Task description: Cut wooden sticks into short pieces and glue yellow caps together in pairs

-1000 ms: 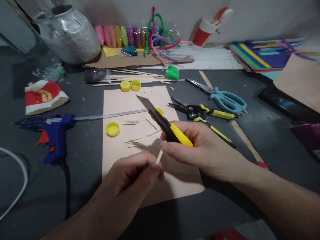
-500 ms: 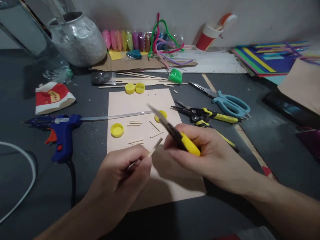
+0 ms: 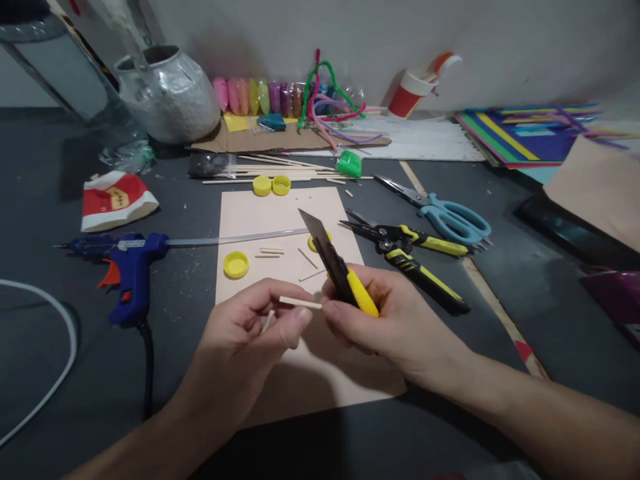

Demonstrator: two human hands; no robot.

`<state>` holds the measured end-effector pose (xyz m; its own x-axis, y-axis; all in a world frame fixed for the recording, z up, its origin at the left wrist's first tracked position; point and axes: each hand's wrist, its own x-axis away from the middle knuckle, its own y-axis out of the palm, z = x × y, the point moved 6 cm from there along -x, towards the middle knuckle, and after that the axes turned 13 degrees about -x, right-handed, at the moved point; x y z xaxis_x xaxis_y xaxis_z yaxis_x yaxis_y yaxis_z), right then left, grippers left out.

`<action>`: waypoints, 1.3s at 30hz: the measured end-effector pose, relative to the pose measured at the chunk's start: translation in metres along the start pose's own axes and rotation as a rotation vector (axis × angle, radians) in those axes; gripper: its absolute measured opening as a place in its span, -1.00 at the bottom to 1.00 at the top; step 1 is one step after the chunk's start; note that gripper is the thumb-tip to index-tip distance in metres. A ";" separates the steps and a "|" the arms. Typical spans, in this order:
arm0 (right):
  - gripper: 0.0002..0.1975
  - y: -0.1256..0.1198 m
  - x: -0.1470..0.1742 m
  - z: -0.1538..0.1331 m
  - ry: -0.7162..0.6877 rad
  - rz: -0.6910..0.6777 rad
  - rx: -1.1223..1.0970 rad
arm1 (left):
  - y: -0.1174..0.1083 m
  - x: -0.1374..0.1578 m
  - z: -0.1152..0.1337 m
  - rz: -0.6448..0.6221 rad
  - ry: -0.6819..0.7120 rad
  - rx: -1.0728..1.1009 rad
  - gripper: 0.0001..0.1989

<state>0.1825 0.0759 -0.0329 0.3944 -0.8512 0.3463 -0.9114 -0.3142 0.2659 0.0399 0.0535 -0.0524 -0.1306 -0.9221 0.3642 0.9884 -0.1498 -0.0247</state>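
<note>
Two bare hands (image 3: 393, 317), bare wrists (image 3: 463, 357), uncovered forearms (image 3: 530, 400)

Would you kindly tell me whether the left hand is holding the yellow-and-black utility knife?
No, the yellow-and-black utility knife is gripped in the right hand.

The right hand (image 3: 385, 317) hid part of the handle of the cutter (image 3: 336, 265), which covered some of a yellow cap (image 3: 312, 244). Inside the left hand (image 3: 255, 327), the lower end of a short stick (image 3: 268, 321) was out of sight. The left forearm (image 3: 170, 423) blocked the lower cord (image 3: 149, 367). The left edge cut off a white cable (image 3: 73, 333); the right edge, a purple bag (image 3: 613, 297). Writing on the red-and-white packet (image 3: 119, 200) was too small to read.
</note>
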 end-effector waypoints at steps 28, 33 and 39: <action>-0.85 -0.006 -0.003 -0.021 -0.176 0.001 0.368 | 0.017 0.009 -0.009 -0.314 -0.138 -0.094 -0.78; -0.86 -0.009 -0.002 -0.025 -0.239 0.044 0.456 | 0.017 0.011 -0.008 -0.337 -0.191 -0.104 -0.66; -0.68 -0.006 0.009 -0.030 -0.490 -0.065 0.897 | 0.007 0.007 -0.018 -0.250 -0.316 0.125 -0.80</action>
<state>0.1949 0.0827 -0.0040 0.5380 -0.8366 -0.1036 -0.7215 -0.3934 -0.5698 0.0449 0.0398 -0.0667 -0.3568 -0.7054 0.6124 0.9336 -0.2927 0.2068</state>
